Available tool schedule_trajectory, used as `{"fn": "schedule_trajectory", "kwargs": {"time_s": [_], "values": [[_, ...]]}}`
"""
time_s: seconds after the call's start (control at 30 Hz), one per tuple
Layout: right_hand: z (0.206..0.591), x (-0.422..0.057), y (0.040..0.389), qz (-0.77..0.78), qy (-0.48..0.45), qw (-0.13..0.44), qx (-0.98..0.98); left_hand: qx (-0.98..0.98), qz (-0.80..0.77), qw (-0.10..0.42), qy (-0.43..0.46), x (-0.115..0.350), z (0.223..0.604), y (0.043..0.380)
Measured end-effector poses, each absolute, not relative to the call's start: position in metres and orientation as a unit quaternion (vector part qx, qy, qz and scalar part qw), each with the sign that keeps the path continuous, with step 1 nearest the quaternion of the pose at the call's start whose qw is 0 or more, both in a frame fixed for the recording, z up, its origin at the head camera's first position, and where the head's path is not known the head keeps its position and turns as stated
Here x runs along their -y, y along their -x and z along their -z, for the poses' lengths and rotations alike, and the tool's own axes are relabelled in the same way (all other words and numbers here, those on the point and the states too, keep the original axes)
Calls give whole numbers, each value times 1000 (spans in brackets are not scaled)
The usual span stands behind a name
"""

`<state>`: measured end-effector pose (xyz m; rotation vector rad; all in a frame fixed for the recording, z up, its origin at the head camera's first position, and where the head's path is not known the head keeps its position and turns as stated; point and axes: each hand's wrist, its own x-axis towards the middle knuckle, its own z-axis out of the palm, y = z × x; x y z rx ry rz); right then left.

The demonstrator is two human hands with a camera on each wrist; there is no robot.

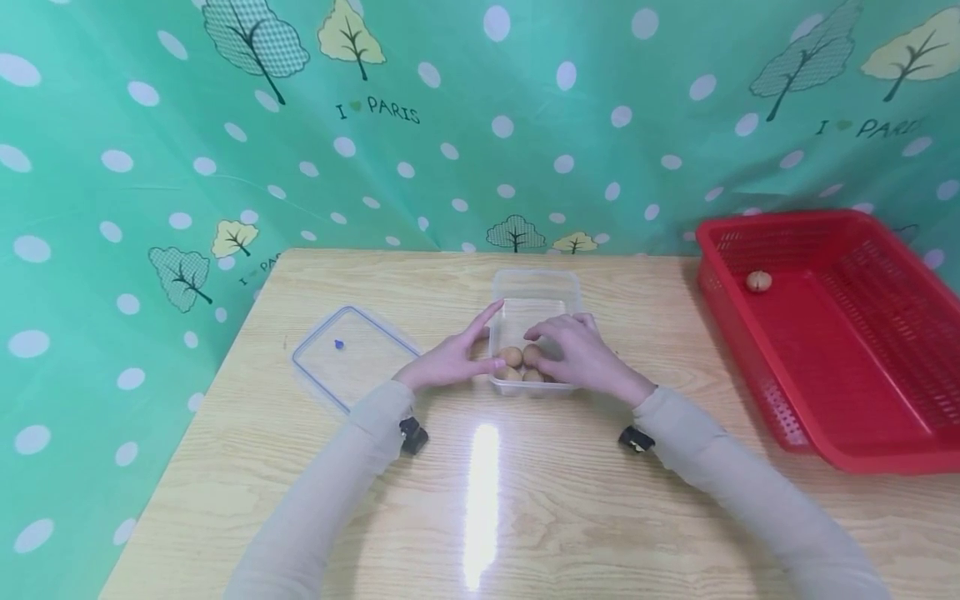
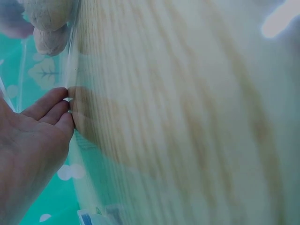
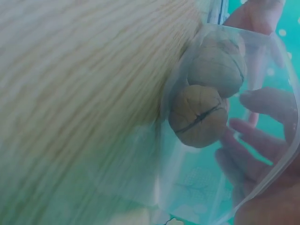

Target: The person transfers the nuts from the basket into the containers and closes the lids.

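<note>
Walnuts likely light, hard, apt to roll; grasp mid-shell. Left hand spread; right hand: grip, cannot tell

Green cloth hung at the back, white dots, yellow and checked grey trees, "I PARIS" lettering with a small heart; pale wood-grain table in front of it, bright glare streak on the near half; red perforated basket at the right-hand end from where I'm standing.
</note>
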<state>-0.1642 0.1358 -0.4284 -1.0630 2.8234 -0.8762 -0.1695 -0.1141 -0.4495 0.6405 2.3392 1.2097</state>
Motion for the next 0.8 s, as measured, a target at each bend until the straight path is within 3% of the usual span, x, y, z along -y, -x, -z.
{"fn": "schedule_trajectory", "kwargs": {"time_s": [0.37, 0.8], "values": [[421, -158, 166, 453, 329, 31, -828, -851, -427, 214, -221, 113, 449, 169], [395, -187, 163, 439, 311, -12, -843, -849, -428, 215, -226, 113, 450, 169]]}}
